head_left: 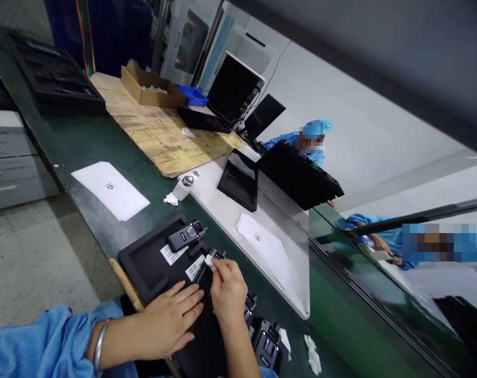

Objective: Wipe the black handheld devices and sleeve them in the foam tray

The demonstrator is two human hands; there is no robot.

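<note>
My right hand pinches a small folded white wipe against a dark handheld device that looks like a small radio. Flat beside it lies my left hand, fingers stretched out, its fingertips at the same device, which is partly hidden by both hands. Underneath is a black foam tray. Another such device rests at the tray's far end, next to a printed white label sheet. More devices sit to the right of my right forearm, partly covered.
A white dispenser bottle and crumpled tissue stand beyond the tray. White sheets lie left and on the pale shelf. A cardboard box is farther back. Crumpled tissue lies right. Two people in blue work beyond.
</note>
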